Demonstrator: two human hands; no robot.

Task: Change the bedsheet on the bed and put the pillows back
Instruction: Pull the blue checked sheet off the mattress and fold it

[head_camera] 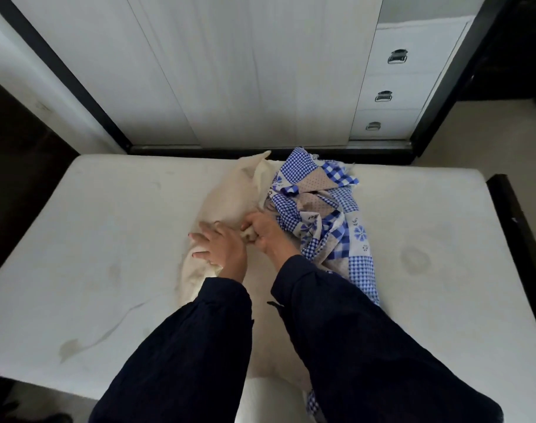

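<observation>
Here I am, leaning over the bare mattress [108, 239], both arms out in dark sleeves [184, 346]; the pillow [230, 193] lies in the middle of it, cream and uncovered, running away from me towards the far edge. My left hand [218, 248] is flat on the pillow's near part, fingers spread and straight, pressing down into the stuffing; my right hand [265, 233] sits just beside it, fingers curled tight, pinching a small cream fold of the pillow between thumb and fingers. The two hands are almost touching. Right alongside the pillow, on my right, the cloth [337, 215] lies bunched up, a blue and white check patchwork with flower squares; it touches the pillow at the far end, trails back under my right forearm, and a scrap of it shows at the near edge of the mattress. The mattress is white with a few faint stains; a dark frame [520, 224] shows along its right side. Beyond the far edge stands a white wardrobe [230, 71] in a dark surround, with three drawers [395, 93] on its right, each with a metal handle.
</observation>
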